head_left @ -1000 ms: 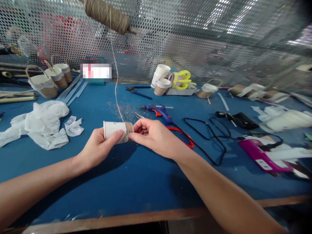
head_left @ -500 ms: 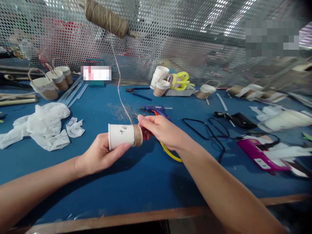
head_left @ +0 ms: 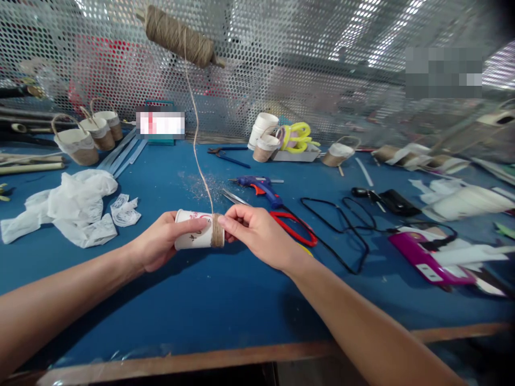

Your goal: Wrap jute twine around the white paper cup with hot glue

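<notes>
A white paper cup (head_left: 183, 217) lies on its side in my left hand (head_left: 160, 239), thumb along its wall. Twine is wound in a tan band (head_left: 218, 234) round the cup's base end. My right hand (head_left: 253, 230) pinches that end, fingers closed at the band's edge; the far fingers are partly hidden. A strand of twine (head_left: 196, 136) runs from the band up to a spool (head_left: 179, 40) hanging by the mesh. Just beyond my right hand are scissors with red and yellow handles (head_left: 306, 236) and a blue glue gun (head_left: 257, 185).
White lace (head_left: 76, 206) lies at left, with several twine-trimmed cups (head_left: 78, 145) behind it. Pliers (head_left: 229, 154), stacked cups (head_left: 265, 126) and yellow tubing (head_left: 298, 136) stand at the back. To the right are a black cable (head_left: 341, 206) and a purple power strip (head_left: 428, 260).
The cup has moved slightly left and turned, so red print now shows. My left thumb has shifted onto its upper side. My right hand has moved lower, uncovering the scissors and glue gun.
</notes>
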Available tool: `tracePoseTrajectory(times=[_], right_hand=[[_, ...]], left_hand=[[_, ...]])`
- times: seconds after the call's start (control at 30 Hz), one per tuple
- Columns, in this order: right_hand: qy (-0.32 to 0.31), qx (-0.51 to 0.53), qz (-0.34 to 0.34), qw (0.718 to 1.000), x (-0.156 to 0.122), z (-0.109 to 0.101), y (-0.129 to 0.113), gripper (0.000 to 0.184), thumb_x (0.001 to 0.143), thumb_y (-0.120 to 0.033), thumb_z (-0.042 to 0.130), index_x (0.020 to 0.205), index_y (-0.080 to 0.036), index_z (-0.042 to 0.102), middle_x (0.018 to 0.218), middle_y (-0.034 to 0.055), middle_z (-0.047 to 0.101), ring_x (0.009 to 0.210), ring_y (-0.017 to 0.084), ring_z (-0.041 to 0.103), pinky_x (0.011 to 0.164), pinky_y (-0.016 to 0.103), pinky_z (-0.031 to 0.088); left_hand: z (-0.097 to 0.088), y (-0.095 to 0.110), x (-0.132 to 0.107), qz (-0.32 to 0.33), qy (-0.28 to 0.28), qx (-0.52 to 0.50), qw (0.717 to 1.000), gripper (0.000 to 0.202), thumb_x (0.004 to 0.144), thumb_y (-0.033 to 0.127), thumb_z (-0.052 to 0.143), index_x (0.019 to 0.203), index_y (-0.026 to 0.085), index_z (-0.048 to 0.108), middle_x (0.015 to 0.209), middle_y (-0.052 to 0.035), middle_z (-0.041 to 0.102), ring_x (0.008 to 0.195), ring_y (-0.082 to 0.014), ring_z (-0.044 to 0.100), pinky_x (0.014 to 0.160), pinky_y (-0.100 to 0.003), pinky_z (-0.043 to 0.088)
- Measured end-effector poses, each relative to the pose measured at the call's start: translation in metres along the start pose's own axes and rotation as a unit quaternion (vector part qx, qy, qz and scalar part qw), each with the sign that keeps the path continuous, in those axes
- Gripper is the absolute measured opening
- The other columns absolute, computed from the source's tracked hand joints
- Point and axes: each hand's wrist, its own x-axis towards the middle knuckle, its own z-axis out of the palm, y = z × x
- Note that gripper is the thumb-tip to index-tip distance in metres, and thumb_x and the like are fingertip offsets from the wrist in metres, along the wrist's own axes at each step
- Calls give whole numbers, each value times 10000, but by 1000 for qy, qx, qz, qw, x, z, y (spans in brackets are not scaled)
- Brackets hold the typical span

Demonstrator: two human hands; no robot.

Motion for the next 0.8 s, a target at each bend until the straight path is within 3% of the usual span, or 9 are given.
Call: tracePoseTrajectory(times=[0.17,0.3,0.5,0.8], right_hand=[[34,-37,-8,999,-3,0,1,231,787,-400,494,728,-178,476,671,-2,520,612,110,498,595,271,423],[54,-4,-21,998,-5,3,1,188,736,-315,564,782,-184,437,759,2,501,643,99,484,605,260,429],[38,56,-21,997,-5,9,5,200,714,-241,568,811,-192,400,751,-20,464,631,86,464,593,251,423],[32,44,-14,998,-4,12,8,214,709,-201,563,838,-194,392,763,-17,485,656,95,476,626,265,429]], left_hand=[[-3,-6,1,61,25,33,997,145,644,195,701,764,115,694,680,-22,703,584,-100,605,572,-172,448],[-6,-13,1,106,9,90,990,174,677,225,679,822,130,693,772,-31,717,657,-114,621,638,-187,459],[-8,-16,1,133,-5,168,977,165,721,236,634,834,129,685,805,-32,714,672,-120,615,616,-181,452],[-2,-15,-2,153,-4,219,964,84,718,187,600,730,116,642,767,-18,698,625,-103,583,563,-171,434]])
